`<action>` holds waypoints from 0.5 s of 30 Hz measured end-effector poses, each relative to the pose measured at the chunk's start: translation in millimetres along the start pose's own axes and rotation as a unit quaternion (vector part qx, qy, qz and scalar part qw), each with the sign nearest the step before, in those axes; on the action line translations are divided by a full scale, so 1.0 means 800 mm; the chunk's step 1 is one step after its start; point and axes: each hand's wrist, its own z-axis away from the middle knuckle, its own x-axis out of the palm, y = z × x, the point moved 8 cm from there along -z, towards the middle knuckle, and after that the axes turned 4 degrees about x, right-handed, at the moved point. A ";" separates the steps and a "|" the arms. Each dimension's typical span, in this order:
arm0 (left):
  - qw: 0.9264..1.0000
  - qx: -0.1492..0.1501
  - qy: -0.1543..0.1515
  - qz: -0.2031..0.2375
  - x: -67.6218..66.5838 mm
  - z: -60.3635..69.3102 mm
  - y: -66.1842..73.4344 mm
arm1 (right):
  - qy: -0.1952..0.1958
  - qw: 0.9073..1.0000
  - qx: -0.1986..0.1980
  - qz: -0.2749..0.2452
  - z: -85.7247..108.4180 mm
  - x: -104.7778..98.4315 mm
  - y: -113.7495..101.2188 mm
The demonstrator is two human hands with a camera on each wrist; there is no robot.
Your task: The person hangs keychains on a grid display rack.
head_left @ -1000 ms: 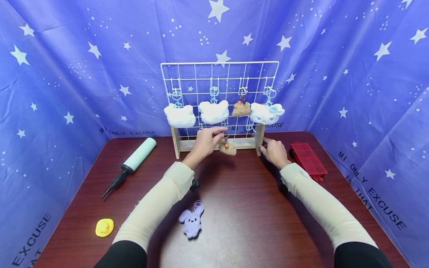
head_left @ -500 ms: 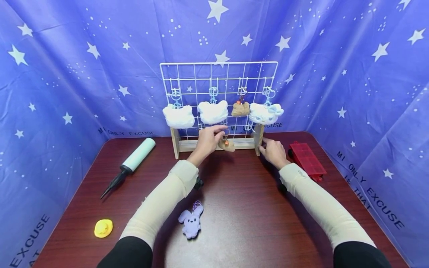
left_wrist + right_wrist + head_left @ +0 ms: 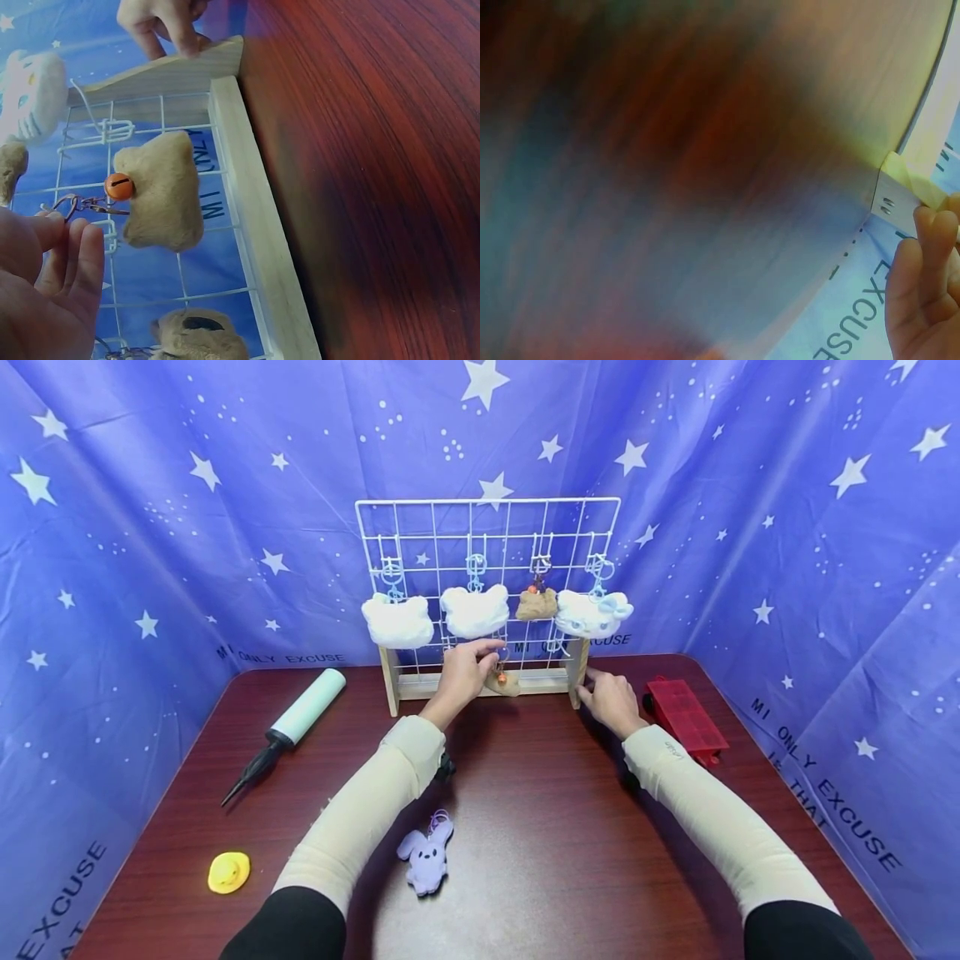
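My left hand (image 3: 465, 675) is in front of the lower part of a white wire grid rack (image 3: 577, 672) with wooden feet. Thumb and fingers pinch the metal ring of a brown plush keychain (image 3: 165, 191), which has an orange bell (image 3: 119, 187) and dangles before the grid near two white hooks (image 3: 116, 131). Another brown plush (image 3: 199, 334) hangs beside it, mostly behind my left hand in the head view. My right hand (image 3: 611, 703) grips the rack's right wooden foot (image 3: 165, 75); some of its fingers are hidden behind it.
Higher up hang two white plush keychains (image 3: 397, 622), a brown one (image 3: 536, 604) and a white one with a blue bow (image 3: 592, 614). On the table lie a purple bunny keychain (image 3: 427, 864), a yellow hat-shaped thing (image 3: 228, 872), a mint hand pump (image 3: 307, 706) and a red compartment box (image 3: 686, 714).
My left hand has carried the brown plush keychain slightly left and closer to the grid. My right hand stays at the wooden foot.
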 end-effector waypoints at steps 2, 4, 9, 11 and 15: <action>1.000 -0.005 -0.002 -0.002 0.001 0.000 -0.002 | 0.000 1.000 0.001 0.000 0.000 0.002 0.000; 1.000 -0.012 -0.004 -0.001 0.001 0.001 -0.003 | -0.002 1.000 0.001 0.001 0.000 0.003 0.000; 1.000 -0.019 -0.006 -0.003 0.001 0.002 -0.004 | -0.005 1.000 0.001 0.005 0.000 0.003 -0.001; 1.000 -0.016 -0.008 0.000 0.001 0.003 -0.003 | -0.007 1.000 0.000 0.005 -0.001 0.002 -0.001; 1.000 -0.012 -0.009 0.006 -0.001 0.004 -0.002 | -0.007 1.000 0.000 0.005 -0.001 0.001 -0.001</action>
